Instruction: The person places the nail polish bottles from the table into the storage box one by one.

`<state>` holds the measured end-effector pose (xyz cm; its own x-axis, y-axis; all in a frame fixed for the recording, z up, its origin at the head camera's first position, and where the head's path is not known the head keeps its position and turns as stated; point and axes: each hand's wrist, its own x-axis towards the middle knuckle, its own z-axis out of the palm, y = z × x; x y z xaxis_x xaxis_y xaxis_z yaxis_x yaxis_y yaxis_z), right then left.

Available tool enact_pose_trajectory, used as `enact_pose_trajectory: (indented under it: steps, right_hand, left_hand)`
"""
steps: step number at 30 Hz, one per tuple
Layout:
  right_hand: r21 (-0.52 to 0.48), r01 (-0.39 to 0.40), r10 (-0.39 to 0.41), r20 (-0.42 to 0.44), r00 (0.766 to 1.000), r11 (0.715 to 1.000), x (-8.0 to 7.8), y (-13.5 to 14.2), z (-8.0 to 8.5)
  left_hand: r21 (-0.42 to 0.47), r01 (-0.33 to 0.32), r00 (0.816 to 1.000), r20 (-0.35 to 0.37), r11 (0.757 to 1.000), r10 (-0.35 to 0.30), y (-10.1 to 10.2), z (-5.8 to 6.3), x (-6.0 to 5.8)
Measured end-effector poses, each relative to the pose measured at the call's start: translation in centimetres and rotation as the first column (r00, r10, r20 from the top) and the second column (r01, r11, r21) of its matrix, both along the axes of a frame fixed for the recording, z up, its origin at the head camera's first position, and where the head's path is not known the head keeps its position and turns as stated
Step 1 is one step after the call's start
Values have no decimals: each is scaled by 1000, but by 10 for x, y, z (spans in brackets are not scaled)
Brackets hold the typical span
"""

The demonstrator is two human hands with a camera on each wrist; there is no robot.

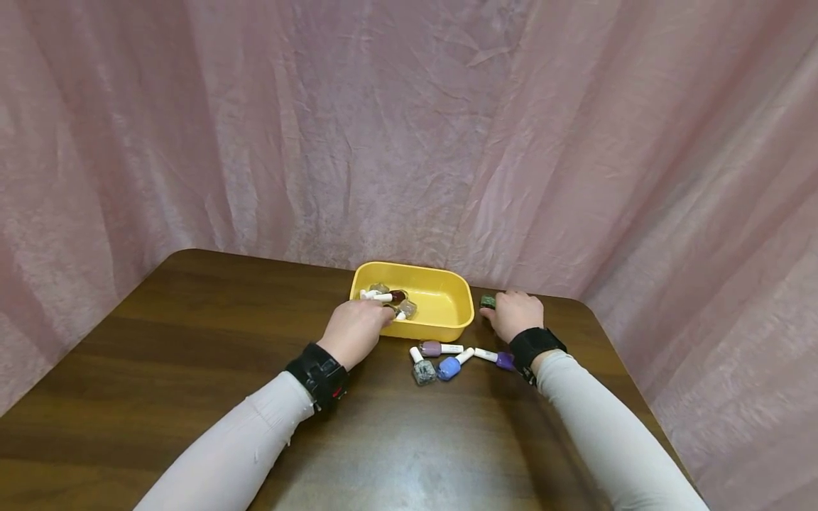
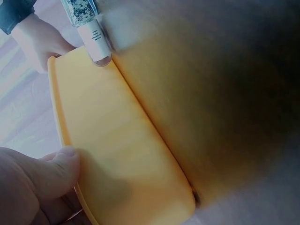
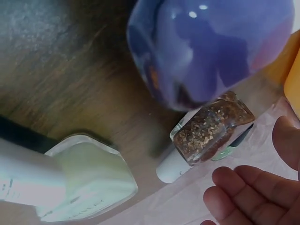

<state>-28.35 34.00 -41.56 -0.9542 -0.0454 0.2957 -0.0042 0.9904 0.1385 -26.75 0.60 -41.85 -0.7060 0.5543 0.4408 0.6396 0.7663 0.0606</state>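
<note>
My left hand is at the near left rim of a yellow plastic tray. In the left wrist view its thumb lies on the outer side of the rim and the fingers go over it, gripping the edge. Beyond the tray's right end, my right hand reaches down beside a green nail polish bottle. Its fingers are loosely bent with nothing between them, close to a brown glitter nail polish bottle in the right wrist view. A pale green bottle lies nearby there.
Several nail polish bottles lie in the tray's left part, one dark red. In front of it lie a speckled grey bottle, a mauve one, a blue one and a purple one. A pink curtain hangs behind the table.
</note>
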Motion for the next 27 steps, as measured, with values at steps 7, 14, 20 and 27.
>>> enact_pose_trajectory:
  steps: [7,14,20,27]
  right_hand:
    - [4,-1,1,-15,1000,1000,-2,-2,0]
    - [16,10,-11,48,999,1000,-9,-4,-2]
    - [4,18,-18,95,995,1000,-16,-8,-4]
    - [-34,46,-41,137,990,998,-18,-6,-4]
  left_hand:
    - [3,-9,1000,-3,1000,9,0,0,0]
    - [-20,-25,999,40,999,26,1,3,-2]
    - [-14,-32,999,38,999,33,-1,3,-3]
    - [-16,-12,999,36,1000,12,0,1,-2]
